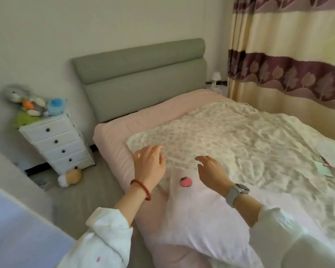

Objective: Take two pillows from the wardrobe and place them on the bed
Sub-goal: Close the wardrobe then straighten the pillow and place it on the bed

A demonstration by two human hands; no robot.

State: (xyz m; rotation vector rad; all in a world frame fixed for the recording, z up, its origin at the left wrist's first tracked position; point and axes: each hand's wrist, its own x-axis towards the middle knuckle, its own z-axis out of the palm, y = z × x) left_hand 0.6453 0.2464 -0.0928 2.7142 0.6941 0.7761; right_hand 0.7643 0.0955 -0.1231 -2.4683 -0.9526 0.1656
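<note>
A pale pink pillow with a small red fruit patch lies on the near left part of the bed, under my forearms. My left hand, with a red bead bracelet at the wrist, hovers just beyond the pillow's far edge, fingers apart and empty. My right hand, with a grey watch at the wrist, hangs over the pillow's top edge, fingers spread and empty too. Only one pillow is visible. The wardrobe is out of view.
A crumpled cream floral quilt covers the bed below the grey headboard. A white drawer chest with plush toys stands left of the bed, and a toy lies on the floor. Striped curtains hang at the right.
</note>
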